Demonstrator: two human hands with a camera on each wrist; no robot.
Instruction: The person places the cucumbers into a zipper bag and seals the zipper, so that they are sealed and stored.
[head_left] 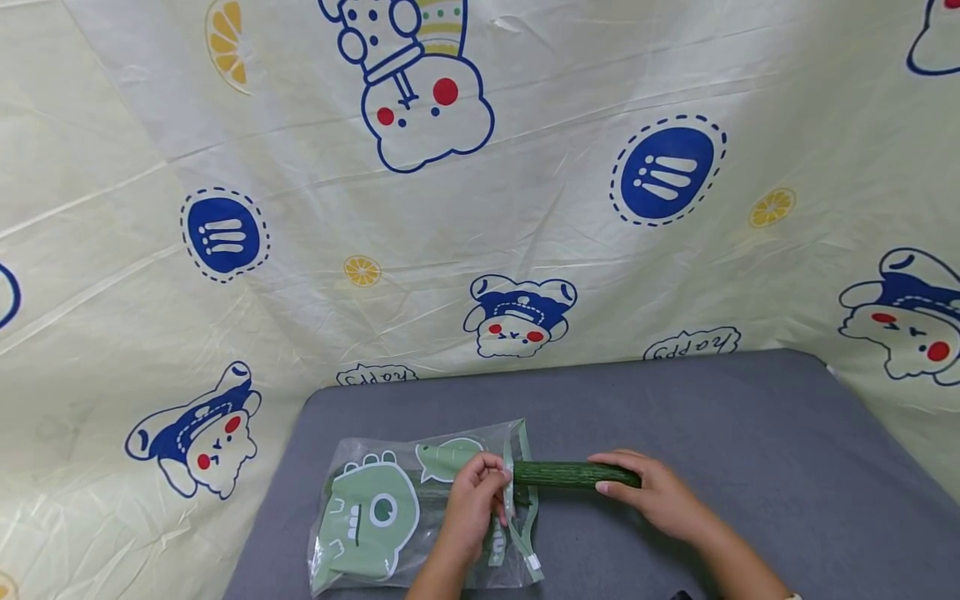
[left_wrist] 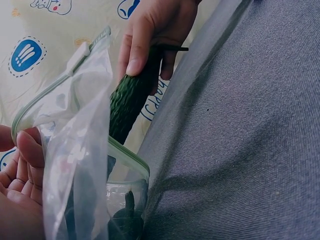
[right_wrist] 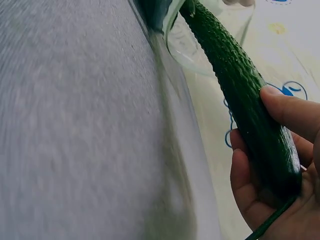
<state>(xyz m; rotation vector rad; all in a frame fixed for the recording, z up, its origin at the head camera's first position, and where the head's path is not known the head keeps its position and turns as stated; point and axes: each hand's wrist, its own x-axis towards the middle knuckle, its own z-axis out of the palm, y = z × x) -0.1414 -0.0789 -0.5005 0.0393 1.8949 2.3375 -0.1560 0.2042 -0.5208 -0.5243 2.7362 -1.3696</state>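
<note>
A clear zip bag (head_left: 427, 542) with green cartoon prints lies on the table, its mouth toward the right. My left hand (head_left: 474, 504) pinches the bag's rim between thumb and fingers, and the green zip edge (left_wrist: 30, 100) curves away from that grip. From the right, my right hand (head_left: 656, 493) holds a long, bumpy cucumber (head_left: 558, 474) near its stem end, thumb on one side and fingers on the other. The cucumber's far end is at the bag's mouth. Inside the bag, the left wrist view shows a dark green, stemmed thing (left_wrist: 127, 220), partly hidden by the plastic.
The table (head_left: 675, 408) has a grey cloth top. Behind it hangs a pale sheet (head_left: 555, 217) printed with cartoon bears and orange slices. A white zip slider (head_left: 533, 562) sits at the bag's near corner. A small black object (head_left: 681, 595) shows at the bottom edge.
</note>
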